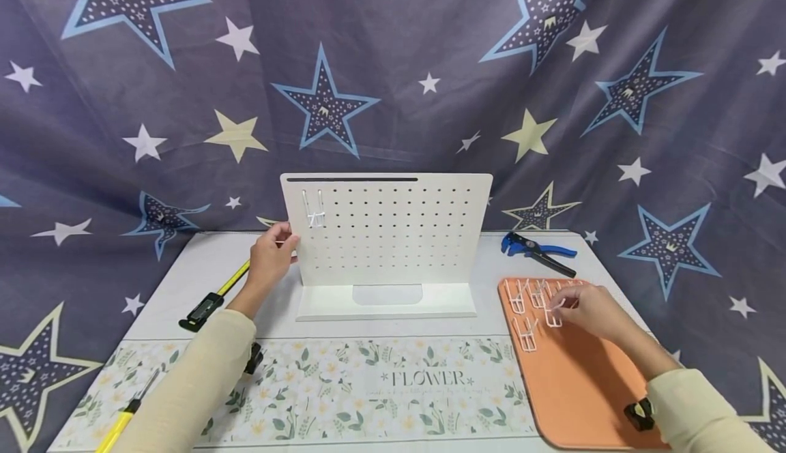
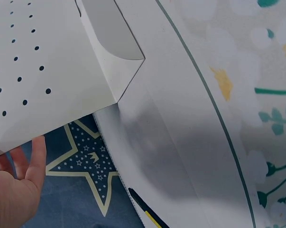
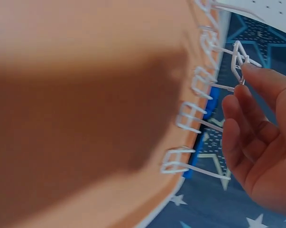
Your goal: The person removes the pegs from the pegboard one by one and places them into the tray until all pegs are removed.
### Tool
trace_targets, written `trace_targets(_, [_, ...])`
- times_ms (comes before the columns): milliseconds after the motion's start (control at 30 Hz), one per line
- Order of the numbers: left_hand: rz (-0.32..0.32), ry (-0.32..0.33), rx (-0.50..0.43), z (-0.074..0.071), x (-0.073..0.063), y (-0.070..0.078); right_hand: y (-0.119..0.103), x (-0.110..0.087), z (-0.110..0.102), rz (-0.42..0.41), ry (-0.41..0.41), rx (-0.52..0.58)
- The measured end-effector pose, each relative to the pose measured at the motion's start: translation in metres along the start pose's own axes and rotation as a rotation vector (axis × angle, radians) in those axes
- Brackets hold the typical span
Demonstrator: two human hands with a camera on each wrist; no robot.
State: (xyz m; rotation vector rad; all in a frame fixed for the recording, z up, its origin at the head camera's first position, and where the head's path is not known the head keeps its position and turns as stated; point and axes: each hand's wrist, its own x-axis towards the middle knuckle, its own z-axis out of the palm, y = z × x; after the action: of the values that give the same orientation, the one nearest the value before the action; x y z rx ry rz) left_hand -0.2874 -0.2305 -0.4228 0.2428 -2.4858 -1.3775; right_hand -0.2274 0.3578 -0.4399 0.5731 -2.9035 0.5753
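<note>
A white pegboard (image 1: 387, 235) stands upright on its base, with a white wire hook (image 1: 316, 217) hung near its upper left corner. My left hand (image 1: 271, 256) grips the board's left edge, and in the left wrist view its fingers (image 2: 37, 159) reach behind that edge. Over the orange tray (image 1: 571, 385) at the right, my right hand (image 1: 589, 308) pinches a white wire hook (image 3: 236, 61) between thumb and fingertips. More white wire hooks (image 1: 527, 335) lie along the tray's far end, beside and below that hand.
Blue-handled wire strippers (image 1: 540, 252) lie behind the tray. On the left are a digital caliper with a yellow beam (image 1: 205, 308) and a yellow-handled screwdriver (image 1: 125, 419). A flower-print mat (image 1: 368, 391) covers the table's front. A starry curtain (image 1: 393, 64) hangs behind.
</note>
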Motion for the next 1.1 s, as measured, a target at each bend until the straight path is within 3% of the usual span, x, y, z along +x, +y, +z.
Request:
trace_targets(200, [-0.004, -0.002, -0.013, -0.001, 0.000, -0.001, 0.004, -0.006, 0.016, 0.014, -0.089, 0.101])
trace_targets(767, [-0.009, 0.002, -0.021, -0.001, -0.001, 0.002, -0.001, -0.009, 0.021, 0.058, -0.180, 0.072])
trace_targets(1100, [0.000, 0.000, -0.023, -0.001, 0.000, 0.001, 0.002, -0.011, 0.017, 0.015, -0.212, 0.067])
